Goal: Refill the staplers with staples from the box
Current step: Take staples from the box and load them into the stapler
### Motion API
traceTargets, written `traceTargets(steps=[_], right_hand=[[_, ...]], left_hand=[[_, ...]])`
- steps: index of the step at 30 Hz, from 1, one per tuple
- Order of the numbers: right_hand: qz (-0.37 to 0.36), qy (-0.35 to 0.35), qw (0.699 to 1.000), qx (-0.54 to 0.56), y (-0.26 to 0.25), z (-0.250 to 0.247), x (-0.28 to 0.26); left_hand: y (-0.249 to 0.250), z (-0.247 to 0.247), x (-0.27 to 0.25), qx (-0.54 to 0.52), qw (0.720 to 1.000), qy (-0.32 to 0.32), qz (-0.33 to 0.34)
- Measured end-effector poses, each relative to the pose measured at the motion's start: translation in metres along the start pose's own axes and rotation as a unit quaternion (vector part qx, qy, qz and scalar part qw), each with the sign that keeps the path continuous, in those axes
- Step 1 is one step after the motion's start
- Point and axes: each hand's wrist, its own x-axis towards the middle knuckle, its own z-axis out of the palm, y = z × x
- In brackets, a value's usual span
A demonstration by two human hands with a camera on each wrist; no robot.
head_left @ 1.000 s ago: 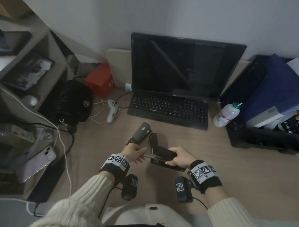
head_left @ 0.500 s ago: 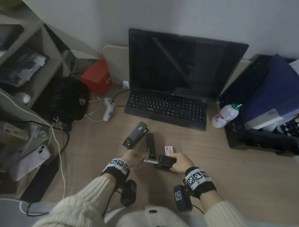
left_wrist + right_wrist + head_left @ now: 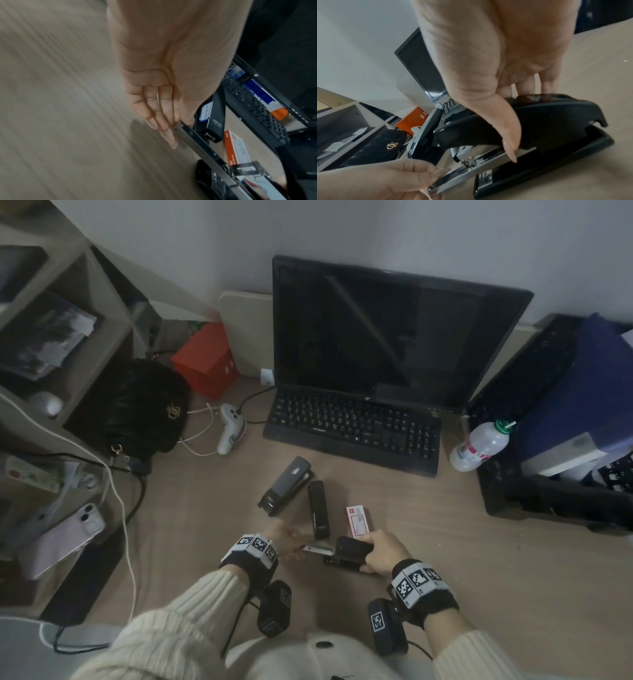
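My right hand [image 3: 371, 554] grips a black stapler [image 3: 347, 553] by its top, low over the desk near me; the thumb [image 3: 509, 136] lies across the cover [image 3: 547, 119]. A metal staple tray [image 3: 471, 169] sticks out of the stapler's front toward the left. My left hand [image 3: 296, 546] pinches the tray's end [image 3: 179, 126] between thumb and fingertips. A grey stapler [image 3: 286, 486] and a slim black stapler [image 3: 318, 510] lie just beyond. The red and white staple box [image 3: 358, 522] lies to their right.
A keyboard [image 3: 352, 433] and monitor [image 3: 394, 337] stand behind the staplers. A black bag [image 3: 133, 405], white controller [image 3: 229, 433] and cables lie at the left by the shelves [image 3: 51, 354]. A bottle [image 3: 479, 446] and dark crates [image 3: 548, 491] stand at the right.
Both hands and the stapler have come lower and nearer to me, which uncovered the staple box. The stapler's cover, lifted wide before, is lower. My left hand stays on the metal tray.
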Motion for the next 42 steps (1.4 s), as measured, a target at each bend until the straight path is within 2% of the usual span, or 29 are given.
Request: traceTargets(steps=[5, 9, 12, 15, 18, 20, 24, 28, 33, 38, 42], right_hand=[[-0.006, 0.044, 0.999, 0.018, -0.001, -0.001, -0.001], [-0.026, -0.018, 0.999, 0.030, -0.003, -0.010, 0.001], [-0.043, -0.077, 0.992, 0.094, -0.006, -0.025, 0.001], [-0.033, -0.050, 0.988, 0.141, -0.012, -0.042, 0.001], [-0.013, 0.031, 0.995, 0.098, -0.014, -0.050, 0.010], [0.013, 0.056, 0.997, 0.056, -0.012, -0.049, 0.021], [0.055, 0.053, 0.997, 0.015, -0.011, -0.039, 0.036], [0.066, 0.026, 0.997, 0.034, -0.011, -0.025, 0.051], [0.096, 0.043, 0.994, 0.002, -0.018, -0.018, 0.061], [0.106, 0.032, 0.993, -0.025, -0.022, -0.016, 0.061], [0.106, 0.030, 0.994, 0.007, -0.018, -0.015, 0.059]], left_hand=[[0.002, -0.006, 0.005, -0.019, 1.000, 0.009, 0.003], [0.002, -0.007, 0.002, 0.015, 1.000, -0.002, -0.012], [0.005, -0.011, 0.001, 0.010, 0.999, -0.014, -0.036], [0.012, -0.018, -0.001, 0.033, 0.999, -0.010, -0.039], [0.020, -0.025, -0.005, 0.081, 0.996, 0.035, -0.016], [0.027, -0.030, -0.009, 0.098, 0.994, 0.038, -0.003], [0.032, -0.039, -0.012, 0.075, 0.996, 0.048, 0.006], [0.034, -0.046, -0.013, 0.057, 0.998, 0.029, 0.016], [0.040, -0.050, -0.016, 0.025, 0.999, 0.023, 0.034], [0.042, -0.054, -0.012, 0.014, 0.999, 0.014, 0.044], [0.043, -0.054, -0.008, 0.010, 0.998, 0.010, 0.056]])
